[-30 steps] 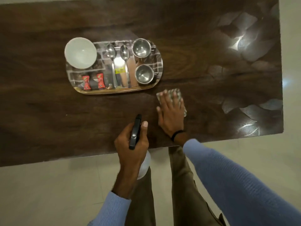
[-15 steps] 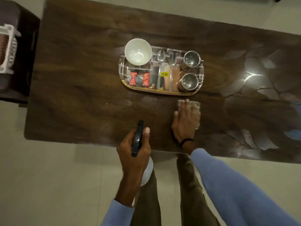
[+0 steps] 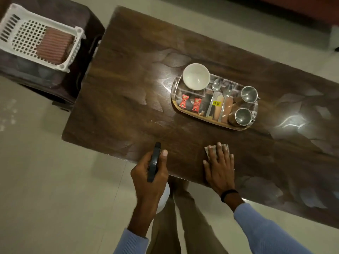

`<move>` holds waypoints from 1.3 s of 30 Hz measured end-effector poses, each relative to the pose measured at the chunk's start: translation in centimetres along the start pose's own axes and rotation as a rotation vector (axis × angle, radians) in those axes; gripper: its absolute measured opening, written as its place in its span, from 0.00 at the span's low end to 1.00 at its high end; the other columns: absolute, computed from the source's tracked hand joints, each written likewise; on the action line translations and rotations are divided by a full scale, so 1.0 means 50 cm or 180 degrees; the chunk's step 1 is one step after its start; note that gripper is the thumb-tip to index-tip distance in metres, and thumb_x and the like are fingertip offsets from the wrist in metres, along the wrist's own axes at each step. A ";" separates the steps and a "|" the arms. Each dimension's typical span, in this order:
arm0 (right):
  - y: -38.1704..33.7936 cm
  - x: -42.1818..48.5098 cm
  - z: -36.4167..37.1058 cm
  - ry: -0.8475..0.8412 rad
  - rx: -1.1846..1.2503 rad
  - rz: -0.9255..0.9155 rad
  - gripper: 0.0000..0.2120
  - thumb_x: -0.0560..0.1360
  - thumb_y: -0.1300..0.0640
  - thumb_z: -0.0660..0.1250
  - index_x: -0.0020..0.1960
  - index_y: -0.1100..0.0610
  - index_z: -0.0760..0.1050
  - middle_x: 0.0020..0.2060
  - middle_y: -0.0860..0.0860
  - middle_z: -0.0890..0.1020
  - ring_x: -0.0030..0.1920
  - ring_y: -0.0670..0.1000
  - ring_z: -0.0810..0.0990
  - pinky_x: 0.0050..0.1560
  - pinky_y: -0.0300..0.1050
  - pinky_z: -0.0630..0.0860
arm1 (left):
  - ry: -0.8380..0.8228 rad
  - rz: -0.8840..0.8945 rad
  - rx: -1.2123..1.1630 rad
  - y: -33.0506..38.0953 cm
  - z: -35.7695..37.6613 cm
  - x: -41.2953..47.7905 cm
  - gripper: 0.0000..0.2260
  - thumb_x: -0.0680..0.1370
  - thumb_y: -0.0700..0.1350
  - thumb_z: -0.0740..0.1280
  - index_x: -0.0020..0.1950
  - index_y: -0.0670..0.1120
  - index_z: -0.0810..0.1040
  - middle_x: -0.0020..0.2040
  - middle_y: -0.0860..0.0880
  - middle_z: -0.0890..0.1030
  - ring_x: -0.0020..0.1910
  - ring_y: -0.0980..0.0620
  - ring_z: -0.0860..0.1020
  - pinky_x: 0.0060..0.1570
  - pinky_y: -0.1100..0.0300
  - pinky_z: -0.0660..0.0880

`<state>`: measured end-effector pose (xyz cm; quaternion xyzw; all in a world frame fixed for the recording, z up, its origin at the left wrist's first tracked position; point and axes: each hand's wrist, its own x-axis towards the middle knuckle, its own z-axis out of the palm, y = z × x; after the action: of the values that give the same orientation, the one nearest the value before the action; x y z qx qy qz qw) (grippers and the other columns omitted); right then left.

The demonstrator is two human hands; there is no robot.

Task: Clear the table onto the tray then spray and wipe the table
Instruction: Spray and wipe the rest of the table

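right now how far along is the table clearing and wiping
Clearing looks done: the bowl, spoons, two steel cups and sachets all sit on the tray. In hand: the left hand grips the spray bottle, and the right hand presses the cloth flat on the table. Most of the tabletop seems left to wipe.

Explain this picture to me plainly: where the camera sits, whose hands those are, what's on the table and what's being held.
The camera sits on a person's head, looking down at their own two hands; there is no robot. The left hand grips a spray bottle by its dark trigger head. The right hand lies flat on a cloth on the wooden table. Farther back stands a tray carrying a white bowl, two spoons, two steel cups and two red sachets. A white basket sits on a side stand.
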<state>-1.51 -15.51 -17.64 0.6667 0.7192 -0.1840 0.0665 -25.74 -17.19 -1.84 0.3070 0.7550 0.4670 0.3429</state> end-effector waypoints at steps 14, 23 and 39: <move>-0.015 -0.066 -0.003 -0.0130 -0.0163 0.0709 0.34 0.78 0.38 0.63 0.78 0.53 0.60 0.74 0.67 0.62 0.72 0.70 0.64 0.70 0.65 0.67 | 0.0197 -0.0040 0.0175 0.030 0.004 -0.028 0.05 0.78 0.36 0.72 0.45 0.45 0.80 0.33 0.57 0.79 0.33 0.65 0.80 0.37 0.76 0.73; -0.028 -0.029 -0.030 -0.0452 -0.0531 0.0739 0.28 0.79 0.61 0.63 0.77 0.55 0.61 0.71 0.69 0.66 0.67 0.73 0.71 0.61 0.65 0.77 | 0.0043 0.0255 0.0304 0.036 0.042 -0.029 0.04 0.79 0.43 0.72 0.48 0.51 0.79 0.38 0.50 0.82 0.37 0.54 0.80 0.40 0.71 0.76; -0.058 0.035 -0.217 -0.1302 0.3983 0.1903 0.16 0.74 0.66 0.61 0.52 0.51 0.82 0.53 0.57 0.85 0.56 0.62 0.83 0.58 0.64 0.80 | 0.0315 0.0283 0.0331 0.095 0.039 0.017 0.04 0.79 0.48 0.71 0.45 0.51 0.81 0.34 0.50 0.81 0.33 0.49 0.80 0.36 0.56 0.81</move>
<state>-2.94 -10.16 -7.70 0.7003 0.2392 -0.6564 -0.1469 -23.97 -13.77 1.65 0.3341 0.7800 0.4565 0.2677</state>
